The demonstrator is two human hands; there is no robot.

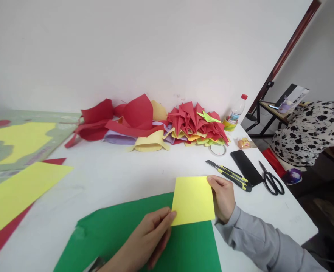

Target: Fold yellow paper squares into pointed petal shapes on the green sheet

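Between my two hands is a square of yellow paper [193,200], raised over a large green sheet [118,223]. My left hand [152,232] pinches its lower left corner between thumb and fingers. At the upper right corner, my right hand [222,198] grips the edge with thumb on top and fingers behind. The square looks flat, with no fold that I can make out. The green sheet lies on the white table, its near part cut off by the frame's bottom edge.
Right of my hands lie a utility knife [229,175], a black case [246,167], scissors [271,181] and a tape roll [217,150]. Folded red paper pieces [188,121] and a bottle [236,111] stand by the wall. Yellow sheets [25,189] lie left. A person [311,132] is at far right.
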